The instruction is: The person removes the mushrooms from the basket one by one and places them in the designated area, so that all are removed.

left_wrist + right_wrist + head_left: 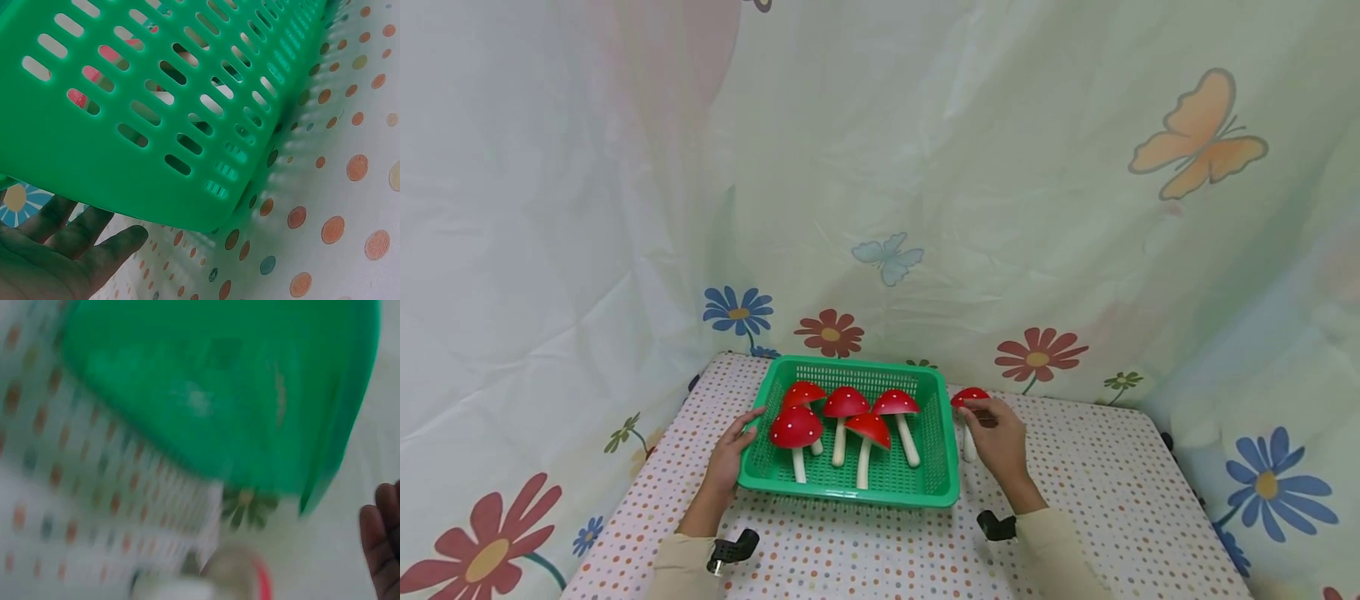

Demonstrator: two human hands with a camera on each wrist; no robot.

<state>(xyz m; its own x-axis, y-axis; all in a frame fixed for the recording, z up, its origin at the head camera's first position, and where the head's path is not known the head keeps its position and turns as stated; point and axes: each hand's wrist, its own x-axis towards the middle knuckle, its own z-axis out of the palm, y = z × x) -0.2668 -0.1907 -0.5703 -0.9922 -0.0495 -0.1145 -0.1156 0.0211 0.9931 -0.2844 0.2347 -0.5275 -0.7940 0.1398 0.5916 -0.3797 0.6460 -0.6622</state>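
Observation:
A green plastic basket (850, 493) stands on the table, with several red-capped toy mushrooms (846, 402) with white stems inside. At its left side is my left hand (724, 460), fingers extended by the rim; the left wrist view shows those fingers (109, 253) just under the basket's edge. Beyond the basket's right wall is another toy mushroom (971, 397), its cap toward the back. My right hand (1000, 437) overlaps it in the head view. The blurred right wrist view has the fingers (378, 544) apart from this mushroom (234, 575).
A dotted cloth covers the table (865, 550). Behind it hangs a pale curtain (820, 208) printed with flowers and butterflies, which also closes off both sides. Each wrist carries a black camera mount (733, 548).

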